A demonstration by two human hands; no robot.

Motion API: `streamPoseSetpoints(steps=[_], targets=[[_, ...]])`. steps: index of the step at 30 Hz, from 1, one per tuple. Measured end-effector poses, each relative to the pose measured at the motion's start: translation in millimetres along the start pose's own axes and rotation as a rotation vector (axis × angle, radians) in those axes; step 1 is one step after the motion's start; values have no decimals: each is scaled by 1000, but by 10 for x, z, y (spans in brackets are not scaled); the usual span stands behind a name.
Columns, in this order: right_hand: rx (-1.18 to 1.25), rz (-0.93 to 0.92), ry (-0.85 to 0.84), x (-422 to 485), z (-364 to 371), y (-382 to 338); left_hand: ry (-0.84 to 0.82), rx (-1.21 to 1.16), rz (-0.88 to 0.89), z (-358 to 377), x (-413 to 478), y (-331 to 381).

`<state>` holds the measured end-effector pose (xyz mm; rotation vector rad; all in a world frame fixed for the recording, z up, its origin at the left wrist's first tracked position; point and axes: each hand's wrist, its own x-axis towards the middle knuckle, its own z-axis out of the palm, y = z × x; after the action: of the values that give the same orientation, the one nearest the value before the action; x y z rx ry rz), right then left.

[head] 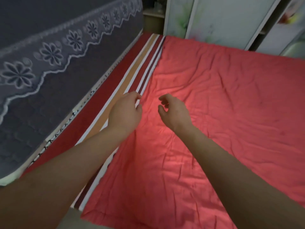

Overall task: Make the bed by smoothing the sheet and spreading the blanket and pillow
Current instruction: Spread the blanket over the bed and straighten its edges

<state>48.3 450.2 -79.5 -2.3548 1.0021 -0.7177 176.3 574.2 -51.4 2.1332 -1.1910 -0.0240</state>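
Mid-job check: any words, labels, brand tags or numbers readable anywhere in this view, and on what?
No readable text anywhere.
Wrinkled coral-red blanket: no tag or print showing.
Red, white and tan striped sheet: stripes only.
Grey fabric cover with white lace flowers: pattern only.
White cabinet doors: blurred floral pictures, no lettering made out.

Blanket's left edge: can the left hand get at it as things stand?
Probably yes: the left hand is right beside the blanket edge on the striped sheet, with nothing between them.
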Motion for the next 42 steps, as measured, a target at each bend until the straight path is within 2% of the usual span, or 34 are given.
streamPoseSetpoints(steps=[8, 25, 32, 42], targets=[[69, 26, 161, 300, -1034, -620, 113, -22, 124, -793, 447, 817], [183, 76, 319, 397, -2762, -1836, 128, -115, 288, -2347, 691, 2289], [268, 34, 392, 163, -3284, -2277, 171, -185, 314, -3013, 446, 2782], [398, -128, 539, -804, -3898, -2608, 176, -377, 465, -3595, -321, 3192]])
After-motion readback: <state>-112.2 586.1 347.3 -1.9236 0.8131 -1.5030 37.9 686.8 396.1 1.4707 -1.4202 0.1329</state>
